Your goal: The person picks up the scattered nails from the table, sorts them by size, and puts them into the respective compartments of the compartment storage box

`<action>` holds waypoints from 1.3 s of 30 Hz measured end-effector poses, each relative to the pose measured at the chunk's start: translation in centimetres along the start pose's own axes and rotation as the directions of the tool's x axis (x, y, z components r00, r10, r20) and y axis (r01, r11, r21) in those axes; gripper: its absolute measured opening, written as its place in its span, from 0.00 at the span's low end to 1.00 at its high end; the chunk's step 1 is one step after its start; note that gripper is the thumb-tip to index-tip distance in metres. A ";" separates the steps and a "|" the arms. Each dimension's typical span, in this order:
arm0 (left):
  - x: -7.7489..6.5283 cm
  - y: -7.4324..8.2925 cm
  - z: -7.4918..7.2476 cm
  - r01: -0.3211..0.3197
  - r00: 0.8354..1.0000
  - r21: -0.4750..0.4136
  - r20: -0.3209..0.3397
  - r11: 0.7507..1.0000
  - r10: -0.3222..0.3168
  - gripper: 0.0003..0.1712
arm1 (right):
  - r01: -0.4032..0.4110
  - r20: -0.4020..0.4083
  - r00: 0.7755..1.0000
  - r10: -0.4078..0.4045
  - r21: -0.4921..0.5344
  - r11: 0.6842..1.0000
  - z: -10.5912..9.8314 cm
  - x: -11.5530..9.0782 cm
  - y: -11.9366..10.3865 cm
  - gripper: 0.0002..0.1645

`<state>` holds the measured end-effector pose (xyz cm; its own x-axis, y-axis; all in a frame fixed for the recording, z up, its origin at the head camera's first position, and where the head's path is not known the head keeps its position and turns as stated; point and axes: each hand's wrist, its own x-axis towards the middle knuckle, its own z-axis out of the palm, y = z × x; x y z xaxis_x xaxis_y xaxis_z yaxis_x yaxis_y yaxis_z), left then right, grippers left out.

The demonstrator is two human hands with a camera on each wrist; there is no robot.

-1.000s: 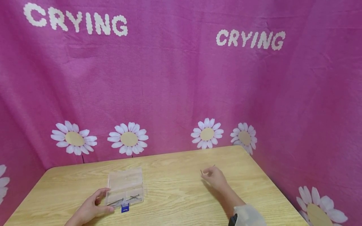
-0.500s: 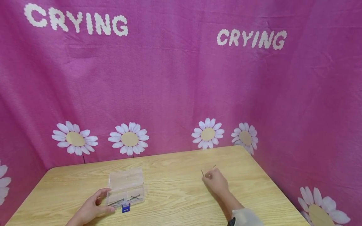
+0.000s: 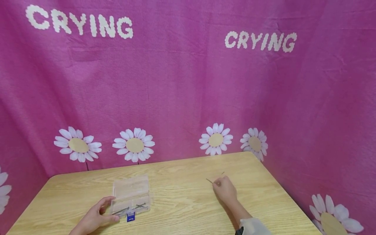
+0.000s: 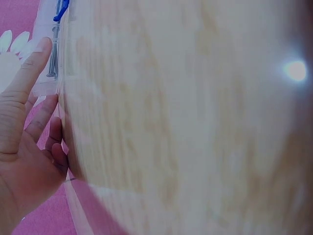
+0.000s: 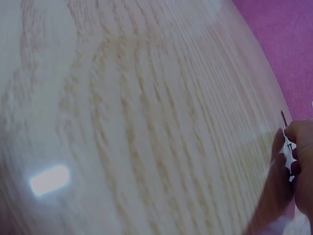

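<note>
Head view: nail point(image 3: 209, 180), one, slim, pinched in the person's right hand point(image 3: 227, 190), its free length jutting left and away from the body. Change noted: near upright half a second ago, now laid over leftward; judged a turn within the grip rather than a carry, the piece being well apart from the box. Second nail point(image 3: 223, 173), apparently, on the table point(image 3: 179, 195) just beyond that hand, not touching it. Box point(image 3: 133, 196), clear, lid back, blue clasp point(image 3: 131, 216) at the near side; stored nails point(image 3: 140, 205) in two compartments, those on the right crossed. Left hand point(image 3: 98, 213): thumb at the near edge, forefinger at the left side, corner held between, position unchanged. Backing: pink curtain point(image 3: 176, 81), daisies point(image 3: 134, 145).
</note>
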<state>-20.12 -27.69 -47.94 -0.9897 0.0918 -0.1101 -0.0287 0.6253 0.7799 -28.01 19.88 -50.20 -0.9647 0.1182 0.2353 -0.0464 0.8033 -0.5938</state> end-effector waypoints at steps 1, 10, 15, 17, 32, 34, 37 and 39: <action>0.0 0.0 0.0 0.002 1.000 0.000 0.001 1.000 -0.002 0.48 | -0.003 -0.003 1.000 0.003 0.010 1.000 0.0 0.0 0.0 0.08; -0.1 -0.1 0.0 -0.018 1.000 -0.001 0.001 1.000 0.018 0.47 | -0.026 -0.005 1.000 0.026 0.096 0.995 -0.4 0.0 0.0 0.09; -0.2 -0.1 0.0 -0.056 0.998 0.001 -0.007 0.998 0.056 0.45 | 0.021 -0.031 0.999 -0.016 0.161 0.987 -0.5 -0.2 -0.2 0.07; -0.2 -0.1 0.0 -0.065 0.998 0.013 -0.010 0.998 0.065 0.44 | 0.046 -0.037 0.999 -0.040 0.189 0.981 -0.5 -0.3 -0.4 0.06; -0.2 0.0 0.0 -0.053 0.999 0.004 -0.001 0.999 0.053 0.45 | 0.132 0.011 0.990 -0.142 0.296 0.946 -0.5 -0.5 -2.7 0.06; -0.2 0.0 0.0 -0.052 0.999 -0.003 0.000 0.999 0.052 0.46 | 0.145 0.020 0.987 -0.159 0.298 0.943 -0.4 -0.6 -2.9 0.06; -0.1 0.0 0.0 -0.043 0.999 -0.014 0.004 0.999 0.043 0.46 | 0.155 0.033 0.984 -0.172 0.303 0.940 -0.3 -0.6 -3.1 0.05; -0.1 0.0 0.0 -0.038 0.999 -0.019 0.009 0.999 0.038 0.46 | 0.155 0.042 0.984 -0.175 0.298 0.942 -0.1 -0.6 -3.3 0.05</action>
<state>-20.07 -27.72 -47.91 -0.9887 0.1228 -0.0863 0.0059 0.6066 0.7950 -27.22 17.26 -48.30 -0.9517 -0.0493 0.3029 -0.2705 0.6013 -0.7519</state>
